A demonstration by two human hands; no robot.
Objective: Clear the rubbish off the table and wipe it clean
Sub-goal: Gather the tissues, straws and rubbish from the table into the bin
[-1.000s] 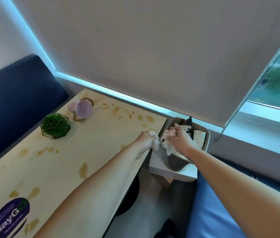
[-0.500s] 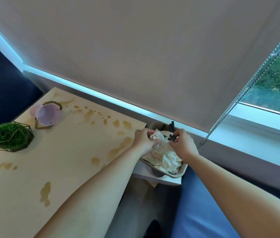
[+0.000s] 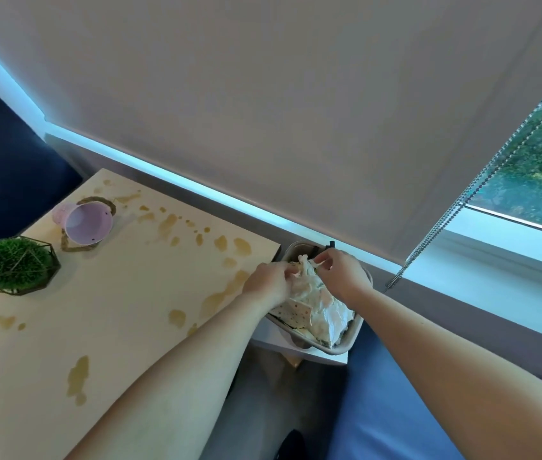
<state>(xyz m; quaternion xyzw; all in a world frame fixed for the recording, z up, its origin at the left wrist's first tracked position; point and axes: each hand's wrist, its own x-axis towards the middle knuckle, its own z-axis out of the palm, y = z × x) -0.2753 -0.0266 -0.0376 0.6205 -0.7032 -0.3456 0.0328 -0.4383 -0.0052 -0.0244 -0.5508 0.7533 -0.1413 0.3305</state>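
Both hands are over the bin (image 3: 351, 338), which sits just off the table's (image 3: 63, 327) far right corner, btwn table and window wall. Left hand (image 3: 268, 280) has fingers curled, pinching the crumpled white tissue (image 3: 316, 300) from the left side. Right hand (image 3: 342, 272) pinches the top of the same wad w/ fingertips, knuckles up. Tissue is bunched inside the bin, on top of some spotted paper (image 3: 294, 310). Table has brown spill marks (image 3: 226, 293) all over, esp. near the far edge. Pink cup (image 3: 88, 224) lies tipped on its side at far left, on a rope coaster. Green plant (image 3: 14, 263) in a wire frame sits left, nearer than the cup.
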